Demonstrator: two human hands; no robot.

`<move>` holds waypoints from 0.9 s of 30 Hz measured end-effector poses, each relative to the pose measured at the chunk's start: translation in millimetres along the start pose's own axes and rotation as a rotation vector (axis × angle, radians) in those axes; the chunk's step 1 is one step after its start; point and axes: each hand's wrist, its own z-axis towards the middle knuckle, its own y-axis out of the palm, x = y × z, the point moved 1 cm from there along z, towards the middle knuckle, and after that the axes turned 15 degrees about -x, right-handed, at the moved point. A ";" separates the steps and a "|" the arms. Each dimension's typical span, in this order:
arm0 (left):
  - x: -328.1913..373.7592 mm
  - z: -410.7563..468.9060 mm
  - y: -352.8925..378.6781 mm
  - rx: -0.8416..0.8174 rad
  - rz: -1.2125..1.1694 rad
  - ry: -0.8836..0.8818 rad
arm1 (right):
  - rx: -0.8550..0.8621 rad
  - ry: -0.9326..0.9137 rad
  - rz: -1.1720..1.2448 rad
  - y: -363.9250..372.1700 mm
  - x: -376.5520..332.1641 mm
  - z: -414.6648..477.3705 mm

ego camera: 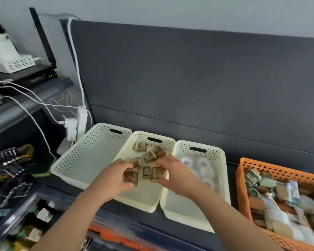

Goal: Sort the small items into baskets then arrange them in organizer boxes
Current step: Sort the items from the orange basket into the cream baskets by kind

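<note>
Both forearms come in from the near edge of the dark shelf [145,221] and meet over the middle basket [141,196]. Its near half is bare floor; the far half holds the small brown boxes. The left hand [116,176] has its fingers curled round one brown box [130,178], lifted at the basket's left wall. The right hand [172,173] pinches a second brown box [158,175] between thumb and fingers, just inside the right wall. A further box stands between the two hands, and the loose brown boxes [153,154] lie just beyond the fingertips, toward the far handle. The left basket [83,165] touches the middle one and shows only bare floor. The right basket [185,209] also touches it and holds white rings [205,171] in its far half. An orange basket [246,171], heaped with mixed items, sits apart at the right. A dark back panel [188,87] rises close behind all the rims.
</note>
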 end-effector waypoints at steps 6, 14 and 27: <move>-28.7 29.1 3.5 -0.153 0.114 0.064 | -0.186 0.111 -0.184 22.1 -14.9 33.1; -40.2 49.2 14.0 -0.240 0.153 0.083 | -0.233 0.192 -0.384 37.4 -8.6 53.7; 10.2 38.8 -7.2 0.102 0.220 0.312 | 0.100 0.285 -0.151 0.6 -1.2 -19.4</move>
